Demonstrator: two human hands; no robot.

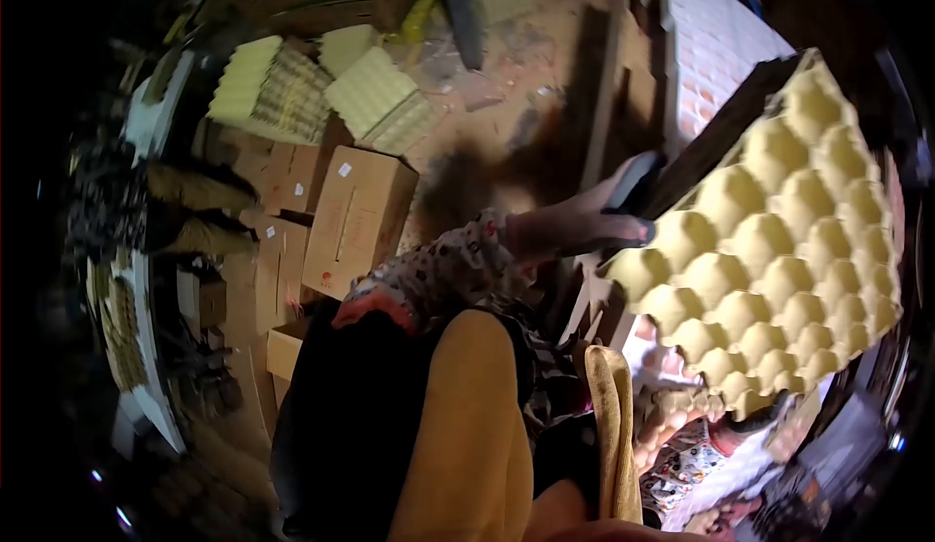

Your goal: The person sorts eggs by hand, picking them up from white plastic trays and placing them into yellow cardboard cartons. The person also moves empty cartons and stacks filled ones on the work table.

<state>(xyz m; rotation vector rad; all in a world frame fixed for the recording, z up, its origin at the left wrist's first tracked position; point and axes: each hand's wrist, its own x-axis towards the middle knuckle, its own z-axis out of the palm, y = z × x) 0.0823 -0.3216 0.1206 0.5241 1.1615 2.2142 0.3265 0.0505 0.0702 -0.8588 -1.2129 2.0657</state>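
Egg tray (779,240), bumps toward camera, long axis diagonal

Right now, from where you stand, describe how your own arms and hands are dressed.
Both arms wear pale sleeves printed with small dark and red motifs; the left one has a gathered coral band at its upper end. Dark, glove-like coverings show on the fingers of the left hand and, less clearly, on the right hand, which is partly hidden.

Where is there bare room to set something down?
Some room shows on the floor between the egg-tray stacks and the wooden board, though litter covers part. It is crowded at the cardboard boxes and around the held egg tray.
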